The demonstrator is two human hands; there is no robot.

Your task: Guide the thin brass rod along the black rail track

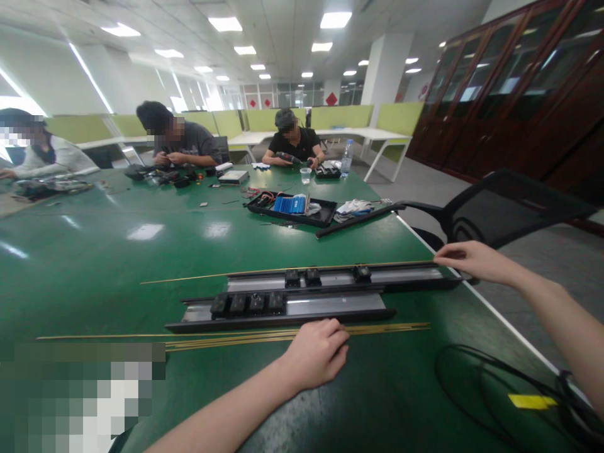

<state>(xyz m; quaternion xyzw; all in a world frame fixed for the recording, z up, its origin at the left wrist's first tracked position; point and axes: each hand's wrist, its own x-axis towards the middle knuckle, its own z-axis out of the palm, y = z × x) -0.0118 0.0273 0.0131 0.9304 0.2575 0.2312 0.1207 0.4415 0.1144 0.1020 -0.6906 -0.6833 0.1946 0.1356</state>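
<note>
Between the thumb and fingers of my right hand (460,261) is the end of a thin brass rod (189,279). This rod runs left along the far edge of the longer black-and-silver rail (406,275). My left hand (321,352) rests on the table with its fingers curled, over a bundle of brass rods (226,341); its fingertips are hidden, so I cannot tell whether they grip anything. Just beyond it lies a shorter rail (335,304) bearing several black blocks (256,303). The longer rail carries three black blocks (313,277).
A black tray (323,217) holds a blue finned part (289,204). Beside it lie gloves (353,209) and a black bar (356,220). Black cable (476,349) loops at the right edge, near a mesh chair (509,204). Three people sit across the green table (155,245).
</note>
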